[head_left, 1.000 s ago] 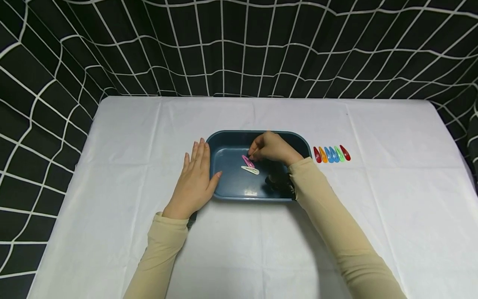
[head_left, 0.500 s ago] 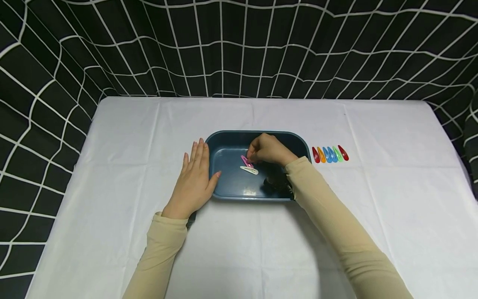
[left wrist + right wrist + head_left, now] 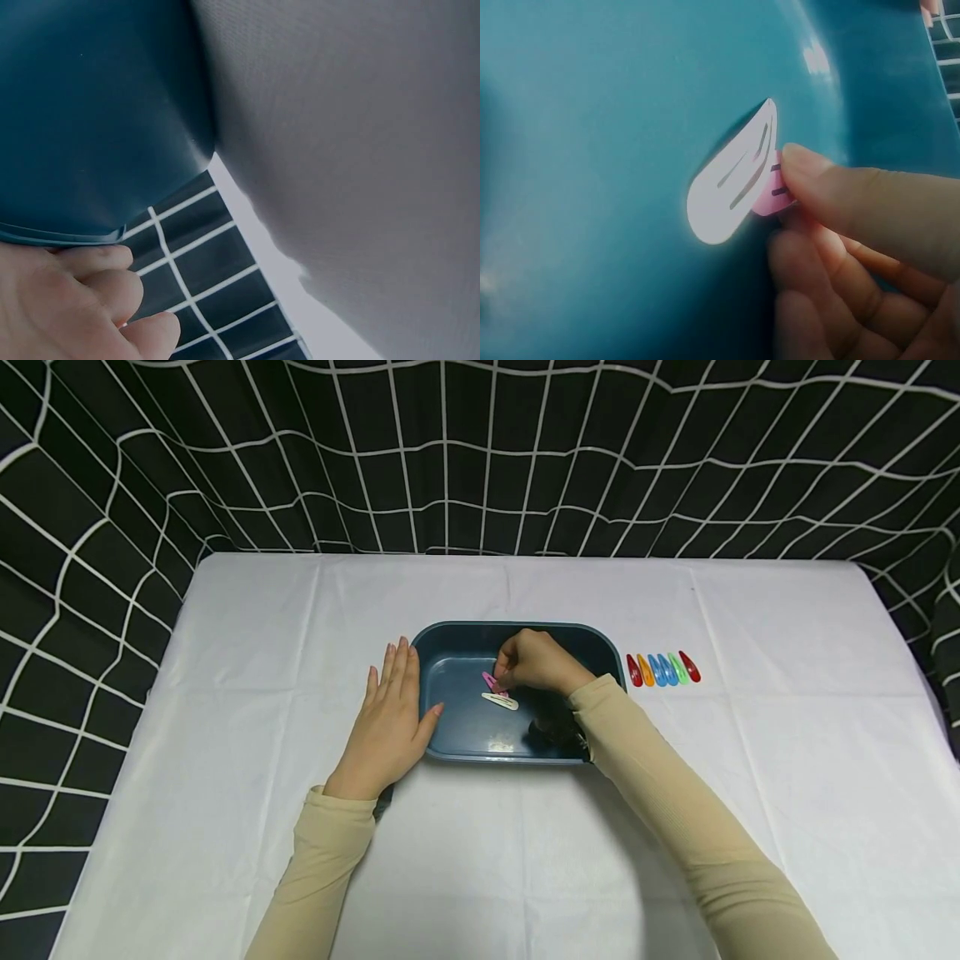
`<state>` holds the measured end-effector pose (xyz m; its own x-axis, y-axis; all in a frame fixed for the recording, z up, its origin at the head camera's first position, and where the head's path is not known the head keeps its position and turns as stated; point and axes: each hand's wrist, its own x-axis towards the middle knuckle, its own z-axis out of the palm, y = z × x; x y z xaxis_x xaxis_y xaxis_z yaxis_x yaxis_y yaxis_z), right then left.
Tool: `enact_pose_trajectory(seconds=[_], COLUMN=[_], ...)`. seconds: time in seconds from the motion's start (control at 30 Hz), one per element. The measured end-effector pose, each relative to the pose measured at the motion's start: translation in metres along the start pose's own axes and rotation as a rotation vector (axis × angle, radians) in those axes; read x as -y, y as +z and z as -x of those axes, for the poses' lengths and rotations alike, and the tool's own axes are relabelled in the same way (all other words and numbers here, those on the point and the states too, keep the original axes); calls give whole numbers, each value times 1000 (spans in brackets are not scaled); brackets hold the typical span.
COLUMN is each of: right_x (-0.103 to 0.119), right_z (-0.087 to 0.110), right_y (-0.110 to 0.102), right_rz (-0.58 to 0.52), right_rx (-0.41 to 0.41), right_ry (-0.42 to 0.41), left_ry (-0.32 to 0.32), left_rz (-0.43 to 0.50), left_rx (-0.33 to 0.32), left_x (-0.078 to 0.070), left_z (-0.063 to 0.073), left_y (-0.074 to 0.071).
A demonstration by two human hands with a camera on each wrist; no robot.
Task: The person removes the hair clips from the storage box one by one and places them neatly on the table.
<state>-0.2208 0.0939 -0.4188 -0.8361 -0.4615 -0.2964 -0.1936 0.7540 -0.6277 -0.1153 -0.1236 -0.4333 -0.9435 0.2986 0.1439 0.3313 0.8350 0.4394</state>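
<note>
A pink snap hair clip (image 3: 491, 682) lies in the blue tray (image 3: 465, 739), and my right hand (image 3: 542, 662) pinches it between thumb and fingertips. Beside it, partly overlapping in the right wrist view, is a white snap hair clip (image 3: 724, 184). The thumb (image 3: 870, 214) covers part of the pink clip there. With fingers straight, my left hand (image 3: 386, 722) rests against the tray's left side, its thumb over the rim. The left wrist view shows these fingers (image 3: 112, 292) at the tray's rim.
Right of the tray, several hair clips in red, orange, blue and green (image 3: 663, 669) lie in a row on the white tablecloth (image 3: 787, 777). Black cloth with a white grid (image 3: 465, 460) stands behind the table and along its sides.
The right hand has shifted very slightly left and down over the pink clip, covering more of it. The left hand and tray stay nearly in place.
</note>
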Motion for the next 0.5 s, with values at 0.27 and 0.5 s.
enact_pose_trajectory(seconds=[0.27,0.5], right_x=[-1,1], right_z=[0,2], right_y=[0,-2], right_rz=[3,-24], right_rx=[13,44], right_ry=[18,66], left_ry=[-5,1], left_rz=[0,2], left_rx=[11,6], left_x=[0,0], left_z=[0,0], left_y=[1,0])
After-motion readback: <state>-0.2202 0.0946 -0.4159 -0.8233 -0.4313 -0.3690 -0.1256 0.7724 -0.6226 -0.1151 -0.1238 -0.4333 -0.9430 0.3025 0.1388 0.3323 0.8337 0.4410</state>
